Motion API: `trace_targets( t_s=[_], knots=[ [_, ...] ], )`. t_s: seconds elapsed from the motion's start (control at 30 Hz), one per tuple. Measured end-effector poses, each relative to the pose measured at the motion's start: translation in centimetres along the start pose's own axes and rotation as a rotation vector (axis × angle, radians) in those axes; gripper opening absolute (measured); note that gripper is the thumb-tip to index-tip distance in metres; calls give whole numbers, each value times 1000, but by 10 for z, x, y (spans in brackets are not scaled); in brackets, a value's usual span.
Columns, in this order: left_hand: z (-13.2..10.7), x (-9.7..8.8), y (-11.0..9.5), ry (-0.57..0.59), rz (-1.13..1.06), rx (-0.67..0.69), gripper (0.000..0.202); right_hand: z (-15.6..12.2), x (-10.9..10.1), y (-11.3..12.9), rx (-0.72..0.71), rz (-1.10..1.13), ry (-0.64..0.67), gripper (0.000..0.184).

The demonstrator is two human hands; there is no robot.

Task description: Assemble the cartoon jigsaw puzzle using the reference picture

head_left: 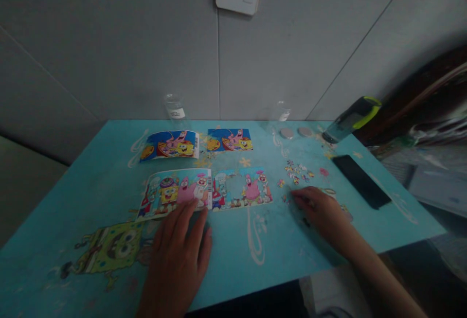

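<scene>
My left hand [178,252] lies palm down with fingers spread, its fingertips at the lower edge of a printed cartoon picture card [175,191]. Right of that card is a partly assembled jigsaw puzzle [252,189] with a gap in its upper left middle. My right hand [324,216] is low over the table with its fingers curled and drawn together. Whatever its fingertips hold, if anything, is too small to make out. Just beyond them are a loose puzzle piece [285,199] and a scattered group of small puzzle pieces [296,172].
Behind are a second picture card [170,145] and another puzzle [230,140]. Two clear jars [175,109] stand by the wall, with round lids [286,133] near the right one. A bottle [350,119] and a dark phone-like slab [361,182] are at the right.
</scene>
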State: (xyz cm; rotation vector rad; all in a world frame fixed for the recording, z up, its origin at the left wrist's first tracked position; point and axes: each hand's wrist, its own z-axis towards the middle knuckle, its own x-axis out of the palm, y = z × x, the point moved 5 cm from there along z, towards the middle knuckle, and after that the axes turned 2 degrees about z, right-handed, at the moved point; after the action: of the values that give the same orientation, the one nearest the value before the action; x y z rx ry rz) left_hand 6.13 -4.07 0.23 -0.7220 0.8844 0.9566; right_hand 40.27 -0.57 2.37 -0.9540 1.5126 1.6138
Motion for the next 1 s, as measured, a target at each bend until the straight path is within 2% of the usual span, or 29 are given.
trace_targets(
  t_s=[0.1,0.23,0.33,0.57,0.73,0.8,0.9,1.0],
  knots=[
    [0,-1,-1,-9,-12,14,35,-5,-3,-1,14,-7,-48,27],
    [0,0,-2,-8,-8,27,35,-7,5,0,25,14,15,26],
    [0,1,-2,4,5,29,35,-3,10,3,14,14,8,27],
    [1,-1,-5,-11,19,36,33,4,10,2,30,28,31,20],
    [7,-18,-13,-38,59,71,33,13,6,19,21,152,71,18],
    [15,-30,-20,-45,64,120,34,28,5,34,-24,209,61,20],
    [39,-42,-30,-51,92,283,34,58,17,58,-93,270,142,21],
    [73,-32,-32,8,110,418,30,86,36,76,-152,288,220,21]
  ],
)
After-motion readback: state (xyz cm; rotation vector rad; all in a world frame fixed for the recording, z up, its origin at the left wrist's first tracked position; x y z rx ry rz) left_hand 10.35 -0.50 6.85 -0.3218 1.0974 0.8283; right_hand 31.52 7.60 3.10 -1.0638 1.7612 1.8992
